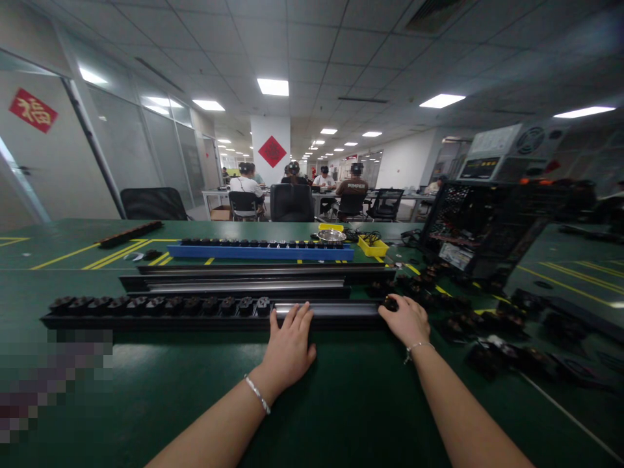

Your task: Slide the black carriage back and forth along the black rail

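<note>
A long black channel lies across the green table in front of me. A row of black socket-like modules fills its left part, while bare shiny metal shows in the right part. My left hand rests with fingers spread on the channel, just right of the last module. At the channel's right end, my right hand pinches a small black piece, mostly hidden by the fingers. Whether that piece sits in the channel I cannot tell.
Behind lie more black channels and a blue rail with black modules. Loose black parts spread to the right, near an open computer case. A yellow tray and metal dish stand farther back. Several people sit beyond.
</note>
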`<state>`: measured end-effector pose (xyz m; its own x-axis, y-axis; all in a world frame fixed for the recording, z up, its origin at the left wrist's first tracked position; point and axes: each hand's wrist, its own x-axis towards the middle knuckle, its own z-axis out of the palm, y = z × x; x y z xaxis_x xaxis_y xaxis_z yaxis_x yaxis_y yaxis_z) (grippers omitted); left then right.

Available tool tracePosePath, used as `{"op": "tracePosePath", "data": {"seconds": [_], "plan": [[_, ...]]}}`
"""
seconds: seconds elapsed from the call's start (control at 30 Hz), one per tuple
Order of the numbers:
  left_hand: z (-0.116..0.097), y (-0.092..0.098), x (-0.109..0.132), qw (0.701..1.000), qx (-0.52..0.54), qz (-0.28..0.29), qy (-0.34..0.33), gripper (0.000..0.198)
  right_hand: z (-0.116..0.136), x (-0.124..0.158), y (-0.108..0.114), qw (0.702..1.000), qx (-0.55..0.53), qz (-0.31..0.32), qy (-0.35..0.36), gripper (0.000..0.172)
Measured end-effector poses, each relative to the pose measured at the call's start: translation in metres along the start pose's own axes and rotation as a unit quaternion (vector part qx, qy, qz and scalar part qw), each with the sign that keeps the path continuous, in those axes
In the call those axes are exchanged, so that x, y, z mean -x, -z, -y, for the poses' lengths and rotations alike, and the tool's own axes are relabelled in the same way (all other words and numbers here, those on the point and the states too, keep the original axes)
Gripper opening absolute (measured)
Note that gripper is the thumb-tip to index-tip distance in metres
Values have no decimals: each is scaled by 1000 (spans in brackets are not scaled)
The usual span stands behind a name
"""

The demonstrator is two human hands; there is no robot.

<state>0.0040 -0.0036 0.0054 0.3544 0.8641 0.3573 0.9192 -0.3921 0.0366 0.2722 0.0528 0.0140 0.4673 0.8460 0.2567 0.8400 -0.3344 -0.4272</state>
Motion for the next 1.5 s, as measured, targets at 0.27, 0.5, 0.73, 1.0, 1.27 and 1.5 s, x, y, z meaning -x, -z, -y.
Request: {"op": "tracePosePath", "data": {"seconds": [0.27, 0.5, 0.73, 1.0, 1.27, 1.5], "plan": [[2, -4, 0, 1000, 15, -4, -2, 57, -7, -5, 1, 1000, -26, 4, -4, 51], [2, -4, 0, 1000, 19, -10, -2, 56, -15, -11, 0, 998, -68, 5, 9, 51], [2, -3, 0, 1000, 14, -3, -2, 56, -23, -17, 0, 991, -132, 5, -2, 53], [3, -5, 0, 1000, 18, -19, -3, 55, -30, -21, -4, 984, -175, -12, -25, 53], [2, -3, 0, 999, 27, -18, 0, 56, -35, -21, -3, 979, -189, -54, -50, 58], [3, -7, 0, 999, 33, -25, -3, 56, -41, -24, -3, 979, -183, -73, -59, 53]]}}
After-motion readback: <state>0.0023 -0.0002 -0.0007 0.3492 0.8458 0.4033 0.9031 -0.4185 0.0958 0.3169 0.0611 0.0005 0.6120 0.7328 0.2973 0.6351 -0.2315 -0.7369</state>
